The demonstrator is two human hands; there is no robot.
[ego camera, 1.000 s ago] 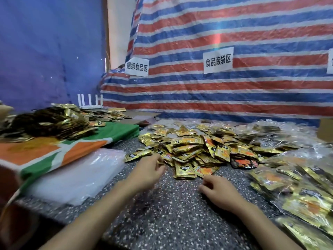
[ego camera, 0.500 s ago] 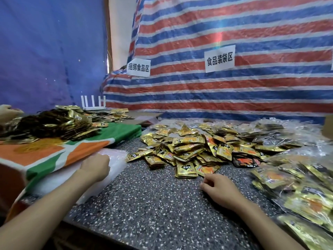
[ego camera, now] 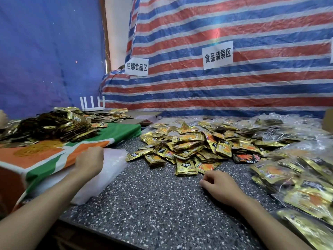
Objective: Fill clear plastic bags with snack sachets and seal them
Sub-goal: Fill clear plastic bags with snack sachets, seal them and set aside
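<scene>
Bags [ego camera: 108, 170] stacked at table's left edge, pinched by left hand [ego camera: 90, 160]. Right hand [ego camera: 219, 186] loosely curled, empty, beside sachets [ego camera: 185, 150]. Risk: lifting several clinging sheets together.

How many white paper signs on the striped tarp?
3: one at the tarp's left edge, one in the middle, and a sliver cut off at the frame's right edge. More may lie outside view.

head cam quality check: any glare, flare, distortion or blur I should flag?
Head view: wide-angle bending stretches both forearms at the bottom corners; rainbow flare streak on the striped tarp; specular glare on the gold sachet pile and filled bags; left hand and right hand reasonably sharp.
</scene>
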